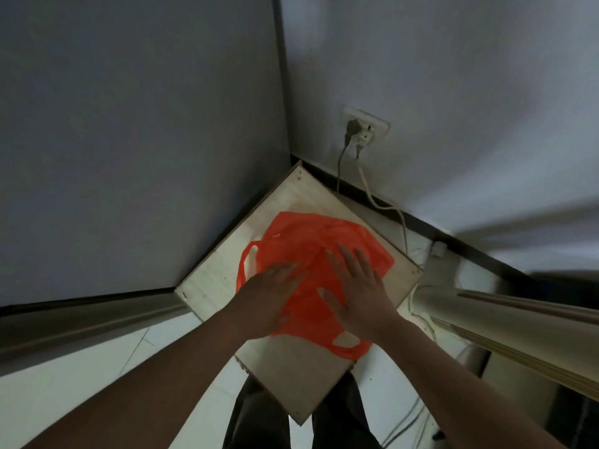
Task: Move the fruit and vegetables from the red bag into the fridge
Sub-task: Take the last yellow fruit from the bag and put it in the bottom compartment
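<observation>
Nearest to us, our dark trouser legs [259, 413] stand on the pale floor [64, 400] under the closest corner of a small light wooden table [291, 377]. Our 2 bare forearms reach forward over it.

Our left hand [269, 296] lies palm down with fingers spread flat on the red bag [311, 241]; it grips nothing. Our right hand [359, 296] lies the same way just beside it, fingers splayed and pressing on the plastic, not closed around anything. The bag lies flattened on the tabletop, thin and crumpled, with 1 handle loop [248, 264] out to the left and another [348, 343] at the near right edge. We cannot tell whether any fruit or vegetables lie inside it.

To the right, a pale cylindrical bar [505, 328] slants across the view.

Beyond the table, its far corner sits in the meeting of a grey panel [129, 140] on the left and a white wall [453, 92]. A wall socket [364, 124] holds 2 plugs, and their cables [366, 186] hang down to the dark skirting board.
</observation>
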Demonstrator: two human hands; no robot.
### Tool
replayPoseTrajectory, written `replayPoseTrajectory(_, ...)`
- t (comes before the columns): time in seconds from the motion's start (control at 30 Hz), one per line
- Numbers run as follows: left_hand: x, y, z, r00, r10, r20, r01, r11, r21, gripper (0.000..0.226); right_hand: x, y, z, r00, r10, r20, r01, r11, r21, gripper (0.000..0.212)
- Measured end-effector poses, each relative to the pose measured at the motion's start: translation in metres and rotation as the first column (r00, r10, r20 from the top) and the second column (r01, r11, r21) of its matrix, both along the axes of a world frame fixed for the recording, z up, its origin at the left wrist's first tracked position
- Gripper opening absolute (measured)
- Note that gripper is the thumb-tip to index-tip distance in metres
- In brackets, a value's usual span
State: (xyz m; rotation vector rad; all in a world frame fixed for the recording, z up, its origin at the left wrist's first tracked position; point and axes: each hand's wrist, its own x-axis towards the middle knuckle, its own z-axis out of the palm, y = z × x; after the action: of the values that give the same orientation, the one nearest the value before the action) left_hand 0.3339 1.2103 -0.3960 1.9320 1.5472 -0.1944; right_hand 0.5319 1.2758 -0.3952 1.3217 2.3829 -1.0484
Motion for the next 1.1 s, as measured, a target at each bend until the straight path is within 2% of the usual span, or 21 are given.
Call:
replayPoseTrajectory(0.1, -0.003, 0.001, -0.028, 1.0, 0.019, 0.014, -0.019, 1.0, 0.022, 0.091, 0.0, -0.001, -0.023, 0.999, 0.008, -0.031, -0.008, 1.0, -0.002, 0.077)
replayPoseTrajectory(0.27, -0.022, 0.02, -0.051, 0.99, 0.134, 0.049, -0.138, 0.985, 0.102, 0.087, -0.018, 0.026, -0.048, 0.994, -0.061, -0.091, 0.056, 0.997, -0.058, 0.069)
replayPoseTrajectory(0.47, -0.046, 0.049, -0.078, 0.993, 0.114, -0.041, -0.116, 0.993, -0.024, 0.108, -0.037, 0.054, -0.079, 0.995, -0.053, -0.087, 0.041, 0.99, -0.134, 0.072)
replayPoseTrajectory(0.57, -0.056, 0.047, -0.09, 0.998, 0.057, -0.034, -0.058, 0.997, -0.041, 0.113, -0.031, 0.055, -0.091, 0.994, -0.022, -0.111, 0.009, 0.994, -0.113, 0.073)
replayPoseTrajectory(0.67, -0.06, 0.039, -0.093, 0.999, 0.045, -0.001, -0.045, 0.998, -0.042, 0.114, -0.022, 0.053, -0.086, 0.982, -0.084, -0.172, 0.073, 0.995, -0.073, 0.069)
replayPoseTrajectory(0.77, -0.06, 0.033, -0.089, 0.999, 0.043, 0.001, -0.043, 0.998, -0.053, 0.116, -0.023, 0.05, -0.068, 0.965, -0.11, -0.236, 0.13, 0.989, 0.074, 0.059)
replayPoseTrajectory(0.87, -0.063, 0.027, -0.085, 0.997, 0.075, 0.031, -0.074, 0.996, -0.042, 0.112, -0.028, 0.039, -0.05, 0.956, -0.065, -0.287, 0.122, 0.976, 0.183, 0.051)
replayPoseTrajectory(0.97, -0.066, 0.018, -0.074, 0.995, 0.101, 0.012, -0.1, 0.993, -0.066, 0.11, -0.034, 0.021, -0.042, 0.964, -0.062, -0.259, 0.099, 0.986, 0.132, 0.053)
replayPoseTrajectory(1.1, -0.063, -0.003, -0.065, 0.987, 0.155, -0.044, -0.159, 0.979, -0.131, 0.11, -0.051, -0.001, -0.041, 0.973, -0.129, -0.19, 0.146, 0.986, 0.079, 0.059)
